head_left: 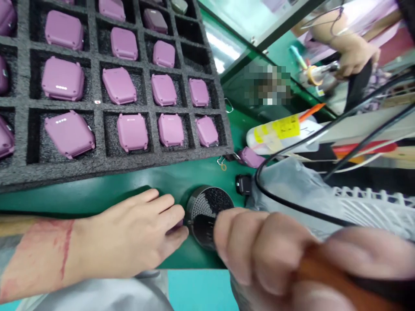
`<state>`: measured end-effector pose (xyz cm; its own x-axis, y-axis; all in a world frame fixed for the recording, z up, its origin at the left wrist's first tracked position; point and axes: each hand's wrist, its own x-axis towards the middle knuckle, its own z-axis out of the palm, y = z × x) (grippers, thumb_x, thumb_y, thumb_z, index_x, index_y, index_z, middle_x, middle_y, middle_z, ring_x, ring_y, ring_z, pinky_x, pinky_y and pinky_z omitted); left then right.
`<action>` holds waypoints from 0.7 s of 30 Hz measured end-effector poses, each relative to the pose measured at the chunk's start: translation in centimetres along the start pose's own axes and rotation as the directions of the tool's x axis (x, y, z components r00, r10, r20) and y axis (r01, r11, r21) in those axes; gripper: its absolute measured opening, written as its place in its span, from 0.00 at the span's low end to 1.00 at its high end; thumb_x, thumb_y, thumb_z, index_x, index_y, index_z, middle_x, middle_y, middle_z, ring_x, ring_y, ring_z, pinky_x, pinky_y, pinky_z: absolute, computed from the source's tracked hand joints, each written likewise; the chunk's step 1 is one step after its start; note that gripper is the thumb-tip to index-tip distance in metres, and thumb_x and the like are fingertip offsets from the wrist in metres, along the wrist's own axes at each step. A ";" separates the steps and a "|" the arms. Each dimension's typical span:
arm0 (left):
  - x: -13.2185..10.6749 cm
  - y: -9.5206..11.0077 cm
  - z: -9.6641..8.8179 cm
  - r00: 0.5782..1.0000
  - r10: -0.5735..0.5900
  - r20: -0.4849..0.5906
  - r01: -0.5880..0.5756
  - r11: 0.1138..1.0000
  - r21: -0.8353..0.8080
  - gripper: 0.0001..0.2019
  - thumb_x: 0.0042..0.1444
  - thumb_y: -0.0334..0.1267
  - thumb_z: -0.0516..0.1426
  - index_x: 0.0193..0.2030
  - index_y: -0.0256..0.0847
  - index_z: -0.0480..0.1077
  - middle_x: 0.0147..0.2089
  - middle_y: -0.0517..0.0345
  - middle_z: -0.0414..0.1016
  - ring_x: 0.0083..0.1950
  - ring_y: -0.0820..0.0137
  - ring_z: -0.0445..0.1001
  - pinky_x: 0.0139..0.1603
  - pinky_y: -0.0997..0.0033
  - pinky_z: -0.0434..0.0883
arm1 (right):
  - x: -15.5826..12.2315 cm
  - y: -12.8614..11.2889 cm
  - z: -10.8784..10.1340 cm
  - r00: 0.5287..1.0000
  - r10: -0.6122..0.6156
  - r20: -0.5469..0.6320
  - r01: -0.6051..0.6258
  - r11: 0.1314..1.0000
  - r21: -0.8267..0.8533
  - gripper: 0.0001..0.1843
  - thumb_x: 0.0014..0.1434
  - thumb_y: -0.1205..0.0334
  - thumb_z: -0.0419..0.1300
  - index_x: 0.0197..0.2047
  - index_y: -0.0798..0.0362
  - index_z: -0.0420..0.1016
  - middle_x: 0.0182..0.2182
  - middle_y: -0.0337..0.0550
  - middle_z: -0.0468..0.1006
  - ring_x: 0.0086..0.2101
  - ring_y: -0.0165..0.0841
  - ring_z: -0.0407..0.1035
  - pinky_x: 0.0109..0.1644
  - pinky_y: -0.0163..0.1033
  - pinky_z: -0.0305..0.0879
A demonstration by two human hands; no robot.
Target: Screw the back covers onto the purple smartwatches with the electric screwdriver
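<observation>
Rows of mauve plastic watch-like cases (pixel 119 85) lie in the square cells of a black foam tray (pixel 129 170). My left hand (pixel 129 233) rests on the green mat (pixel 191 178), its fingertips beside a round black metal cup with a perforated top (pixel 207 211). A thin mauve piece (pixel 177 225) shows under those fingers, mostly hidden. Close to the camera, my right hand (pixel 269 255) is curled around a brown tool handle (pixel 327 276). Its fingers cover the cup's lower right side, and the tool's tip is hidden.
A loose mauve case (pixel 251 157) lies past the tray's corner. Black cables (pixel 292 129) cross the right side over a clear plastic bag (pixel 292 190). Beyond them stands a yellow-labelled white bottle (pixel 275 134). A co-worker's hand (pixel 356 56) holds a small tool at top right.
</observation>
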<state>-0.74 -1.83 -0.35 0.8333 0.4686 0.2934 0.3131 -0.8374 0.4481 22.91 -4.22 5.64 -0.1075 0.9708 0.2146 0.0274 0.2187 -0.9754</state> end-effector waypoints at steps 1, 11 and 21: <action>-0.1 0.0 -0.1 0.999 0.008 0.032 -0.009 1.000 0.012 0.03 0.78 0.35 0.65 0.54 0.41 0.81 0.45 0.57 0.74 0.45 0.59 0.69 0.46 0.55 0.64 | 0.1 0.1 -0.4 1.000 0.003 -0.026 -0.003 1.000 0.002 0.25 0.64 0.52 0.85 0.52 0.34 0.75 0.29 0.31 0.68 0.25 0.37 0.68 0.29 0.46 0.76; -0.6 -0.4 -1.0 1.000 -0.004 -0.024 0.001 0.991 -0.135 0.11 0.70 0.33 0.64 0.56 0.38 0.82 0.70 0.42 0.82 0.74 0.49 0.74 0.78 0.50 0.72 | 2.8 1.9 -1.8 0.989 -0.134 -0.060 0.143 0.974 0.177 0.12 0.80 0.64 0.70 0.60 0.38 0.81 0.28 0.27 0.73 0.21 0.29 0.68 0.28 0.40 0.74; -0.8 -0.2 0.3 0.999 -0.007 -0.041 0.005 0.999 -0.039 0.08 0.79 0.30 0.63 0.59 0.36 0.81 0.59 0.47 0.86 0.58 0.52 0.80 0.62 0.47 0.75 | 2.4 3.0 -0.8 0.985 -0.127 -0.121 0.152 0.962 0.226 0.13 0.80 0.67 0.68 0.61 0.40 0.78 0.31 0.27 0.74 0.24 0.28 0.67 0.31 0.39 0.74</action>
<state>-1.30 -2.15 -0.90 0.8119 0.4854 0.3243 0.2995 -0.8231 0.4824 23.49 -1.10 3.24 0.0107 0.9399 0.3413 -0.2149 0.3355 -0.9172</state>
